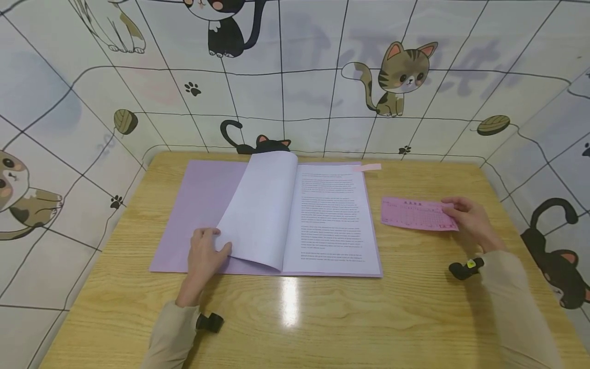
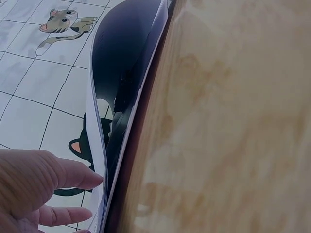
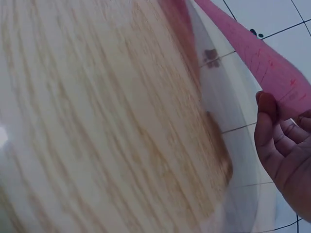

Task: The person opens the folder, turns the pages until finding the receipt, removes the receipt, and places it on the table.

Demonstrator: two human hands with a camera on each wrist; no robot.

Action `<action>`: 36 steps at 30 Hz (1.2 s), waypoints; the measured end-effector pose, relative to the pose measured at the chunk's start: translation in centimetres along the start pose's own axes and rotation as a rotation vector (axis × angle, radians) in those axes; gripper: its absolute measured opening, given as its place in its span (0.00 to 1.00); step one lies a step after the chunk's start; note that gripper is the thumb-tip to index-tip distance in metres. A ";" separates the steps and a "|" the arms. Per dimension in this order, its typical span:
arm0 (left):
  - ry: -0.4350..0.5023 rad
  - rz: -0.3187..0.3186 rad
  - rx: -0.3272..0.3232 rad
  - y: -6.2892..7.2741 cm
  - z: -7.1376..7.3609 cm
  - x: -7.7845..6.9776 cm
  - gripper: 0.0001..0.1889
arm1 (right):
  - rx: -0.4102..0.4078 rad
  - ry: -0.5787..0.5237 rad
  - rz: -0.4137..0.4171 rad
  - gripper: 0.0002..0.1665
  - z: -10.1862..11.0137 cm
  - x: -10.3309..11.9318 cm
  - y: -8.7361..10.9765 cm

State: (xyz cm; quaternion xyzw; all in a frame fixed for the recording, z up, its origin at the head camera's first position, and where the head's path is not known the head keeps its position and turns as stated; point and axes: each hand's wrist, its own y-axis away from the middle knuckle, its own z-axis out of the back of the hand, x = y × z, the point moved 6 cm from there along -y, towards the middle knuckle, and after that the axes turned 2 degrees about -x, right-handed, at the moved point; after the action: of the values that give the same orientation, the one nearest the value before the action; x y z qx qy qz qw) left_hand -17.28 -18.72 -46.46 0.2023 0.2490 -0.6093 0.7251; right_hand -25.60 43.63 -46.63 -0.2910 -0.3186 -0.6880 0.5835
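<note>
An open lilac folder (image 1: pixel 203 189) lies on the table with printed sheets (image 1: pixel 327 220) on its right side. Turned over to the left is a blank white page (image 1: pixel 262 205), curved up near the spine. My left hand (image 1: pixel 203 253) rests on that page's lower left corner. In the left wrist view, the thumb and fingers (image 2: pixel 77 174) touch its white face from the same side. To the right of the folder, my right hand (image 1: pixel 470 218) pinches the right end of a pink printed slip (image 1: pixel 415 214), which tilts above the tabletop in the right wrist view.
A pale pink tab (image 1: pixel 369 167) sticks out at the folder's upper right. The glossy wooden table (image 1: pixel 322 323) mirrors the light. White walls with cat drawings (image 1: pixel 405 82) border the back and both sides. Small black wrist cameras (image 1: pixel 465 268) hang at both sleeves.
</note>
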 end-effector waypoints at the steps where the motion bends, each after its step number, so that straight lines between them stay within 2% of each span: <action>1: -0.002 -0.001 -0.001 0.0 0.0 0.0 0.23 | -0.002 0.031 0.003 0.23 0.0 0.1 -0.1; 5: -0.006 -0.002 -0.002 -0.1 0.0 0.0 0.23 | -0.013 0.151 0.030 0.25 -0.1 0.5 -0.3; 10: -0.008 0.003 0.000 -0.1 -0.1 0.0 0.22 | -0.025 0.210 0.061 0.21 -0.3 0.7 -0.5; 17: -0.008 0.002 -0.006 0.0 0.0 0.0 0.22 | -0.016 0.265 0.008 0.20 -1.0 0.1 -0.9; 27: -0.008 -0.006 -0.024 -0.1 0.3 -0.1 0.22 | -0.047 0.388 0.152 0.17 -1.2 1.6 -0.4; 29: -0.004 -0.006 -0.026 -0.1 0.4 0.0 0.22 | -0.047 0.414 0.147 0.18 -1.2 1.7 -0.4; 33: 0.007 -0.007 -0.028 -0.3 0.5 0.1 0.22 | -0.044 0.482 0.086 0.21 -1.3 1.3 -0.3; 36: 0.024 -0.025 -0.042 -0.6 0.7 0.0 0.22 | -0.074 0.498 0.058 0.24 -1.3 1.5 -0.2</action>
State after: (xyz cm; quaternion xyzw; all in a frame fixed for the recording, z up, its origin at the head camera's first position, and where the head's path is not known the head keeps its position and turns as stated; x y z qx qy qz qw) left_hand -17.76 -19.24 -45.94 0.1909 0.2728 -0.6107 0.7184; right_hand -26.02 41.74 -46.34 -0.1426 -0.1312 -0.7327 0.6524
